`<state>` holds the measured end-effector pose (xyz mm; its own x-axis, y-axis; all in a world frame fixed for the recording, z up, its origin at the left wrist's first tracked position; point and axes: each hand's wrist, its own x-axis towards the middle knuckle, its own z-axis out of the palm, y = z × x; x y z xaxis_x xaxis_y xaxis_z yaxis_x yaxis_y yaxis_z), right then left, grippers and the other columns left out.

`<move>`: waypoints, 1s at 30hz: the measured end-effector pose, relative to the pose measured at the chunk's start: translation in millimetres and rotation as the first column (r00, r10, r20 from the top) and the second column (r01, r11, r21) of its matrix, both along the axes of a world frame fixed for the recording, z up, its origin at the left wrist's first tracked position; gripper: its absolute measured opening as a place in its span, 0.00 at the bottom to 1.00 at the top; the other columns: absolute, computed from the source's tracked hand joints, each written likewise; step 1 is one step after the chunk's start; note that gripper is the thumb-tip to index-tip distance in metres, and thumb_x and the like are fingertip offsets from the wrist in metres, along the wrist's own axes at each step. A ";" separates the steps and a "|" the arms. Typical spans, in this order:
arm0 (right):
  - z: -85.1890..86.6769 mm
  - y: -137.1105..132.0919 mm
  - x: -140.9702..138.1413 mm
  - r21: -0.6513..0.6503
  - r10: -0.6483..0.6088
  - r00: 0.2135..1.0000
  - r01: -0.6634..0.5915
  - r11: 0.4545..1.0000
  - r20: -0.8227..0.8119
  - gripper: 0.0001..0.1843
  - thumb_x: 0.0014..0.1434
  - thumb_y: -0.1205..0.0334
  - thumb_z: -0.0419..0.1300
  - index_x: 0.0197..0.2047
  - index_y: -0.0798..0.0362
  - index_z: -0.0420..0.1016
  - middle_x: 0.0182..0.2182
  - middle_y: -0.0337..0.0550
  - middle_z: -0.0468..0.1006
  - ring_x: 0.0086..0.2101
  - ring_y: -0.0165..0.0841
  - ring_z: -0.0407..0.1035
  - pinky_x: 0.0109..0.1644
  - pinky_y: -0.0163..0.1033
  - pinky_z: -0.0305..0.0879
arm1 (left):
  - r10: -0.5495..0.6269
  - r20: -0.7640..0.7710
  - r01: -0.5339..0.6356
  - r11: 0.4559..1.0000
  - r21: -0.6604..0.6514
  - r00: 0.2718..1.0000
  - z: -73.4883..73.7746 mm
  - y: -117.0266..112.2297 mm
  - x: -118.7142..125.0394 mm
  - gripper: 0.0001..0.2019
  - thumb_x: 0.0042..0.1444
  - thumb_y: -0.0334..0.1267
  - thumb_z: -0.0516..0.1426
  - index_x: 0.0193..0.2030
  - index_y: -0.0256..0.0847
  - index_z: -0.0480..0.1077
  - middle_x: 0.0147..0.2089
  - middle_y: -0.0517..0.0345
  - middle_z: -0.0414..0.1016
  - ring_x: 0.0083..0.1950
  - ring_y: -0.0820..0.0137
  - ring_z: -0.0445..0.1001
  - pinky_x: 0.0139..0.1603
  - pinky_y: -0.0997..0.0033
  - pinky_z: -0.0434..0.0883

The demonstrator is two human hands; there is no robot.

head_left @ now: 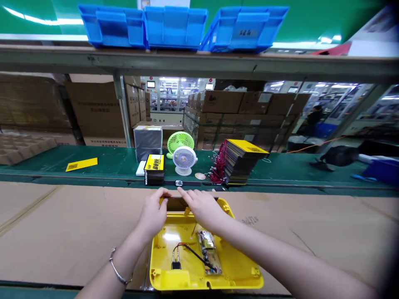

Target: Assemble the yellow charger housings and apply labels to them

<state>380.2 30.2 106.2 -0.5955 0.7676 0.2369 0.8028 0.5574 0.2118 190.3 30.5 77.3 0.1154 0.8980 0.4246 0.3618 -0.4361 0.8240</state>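
On the cardboard in front of me lies an open yellow plastic housing, its inside facing up. A circuit board sits in it, joined by red and black wires to a small black connector. At the housing's far end a dark flat panel shows between my hands. My left hand pinches the panel's left end between thumb and fingers. My right hand reaches over the far right part, fingers stretched out along the panel's top edge. Its thumb is mostly hidden.
Behind the cardboard, a green bench holds a stack of yellow-faced panels with red wires, a smaller yellow-and-black stack, a white fan and a green fan. Blue bins stand on the shelf above.
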 end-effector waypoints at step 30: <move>35.5 1.3 -43.3 -0.064 0.265 0.928 -0.258 0.964 0.263 0.09 0.57 0.73 0.52 0.36 0.60 0.73 0.32 0.53 0.76 0.34 0.42 0.71 0.33 0.40 0.61 | -0.262 -0.302 0.157 0.931 -0.329 0.917 29.2 31.3 -30.7 0.11 0.49 0.42 0.55 0.30 0.39 0.76 0.30 0.58 0.76 0.33 0.67 0.71 0.32 0.72 0.64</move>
<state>336.9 31.5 141.7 -0.8144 0.5798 0.0228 0.5436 0.7487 0.3795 159.6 61.8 106.5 0.4031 0.9138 0.0498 0.5657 -0.2916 0.7713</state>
